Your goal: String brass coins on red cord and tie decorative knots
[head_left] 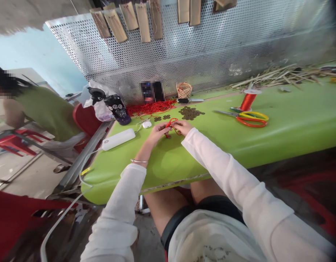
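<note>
Above the green tabletop [168, 163], both hands come together on a looped red cord [172, 120]. My left hand [158, 131] pinches the cord from the left, fingers closed. From the right, my right hand [182, 127] pinches the same cord, its loop standing up between the fingertips. A short end hangs below with something small and dark that I cannot make out. Just beyond my hands lies a pile of dark coins [190, 113], with two small coin clusters [161, 118] to its left. A heap of red cords [153, 107] is behind them.
Orange-and-yellow-handled scissors [251, 118] lie at the right beside a spool of red thread [248, 100]. A white power strip [118, 139], an earbud case [147, 124] and a dark bottle [118, 109] are at the left. A small woven basket [184, 90] stands behind; a person sits far left.
</note>
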The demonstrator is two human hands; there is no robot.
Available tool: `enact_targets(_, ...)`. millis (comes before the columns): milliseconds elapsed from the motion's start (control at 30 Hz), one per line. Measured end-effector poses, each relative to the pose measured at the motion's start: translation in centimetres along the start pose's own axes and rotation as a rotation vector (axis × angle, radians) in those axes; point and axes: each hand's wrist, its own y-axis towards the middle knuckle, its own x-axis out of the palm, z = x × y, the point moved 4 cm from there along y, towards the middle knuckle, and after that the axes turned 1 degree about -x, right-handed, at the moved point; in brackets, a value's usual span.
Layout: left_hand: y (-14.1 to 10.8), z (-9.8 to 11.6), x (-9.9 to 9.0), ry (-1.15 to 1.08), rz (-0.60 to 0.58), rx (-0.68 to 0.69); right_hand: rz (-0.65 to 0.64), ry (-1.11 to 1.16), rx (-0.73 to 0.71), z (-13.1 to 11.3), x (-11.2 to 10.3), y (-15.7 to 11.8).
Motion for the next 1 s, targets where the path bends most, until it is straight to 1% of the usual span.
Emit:
enact_targets(100, -0.07, -0.14, 0.13, -0.034, -0.041, -0.013, -0.024, 0.045, 0.025, 0.52, 0.11, 0.19)
enact_targets(167, -0.08, -0.19, 0.13, -0.050, -0.047, -0.016, -0.031, 0.065, 0.029, 0.62, 0.20, 0.33)
enact_targets(467, 0.01, 0.18, -0.05, -0.073, 0.023, 0.010, 0.001, 0.062, 0.020, 0.07, -0.02, 0.25)
enact_targets(800, -0.22, 0.24, 0.05, -0.134, 0.006, -0.088, 0.029, 0.048, 0.024, -0.10, -0.37, 0.08)
enact_targets(1000, -0.17, 0.28, -0.21, -0.147, 0.028, -0.101, 0.041, 0.048, 0.041, -0.24, -0.52, -0.06)
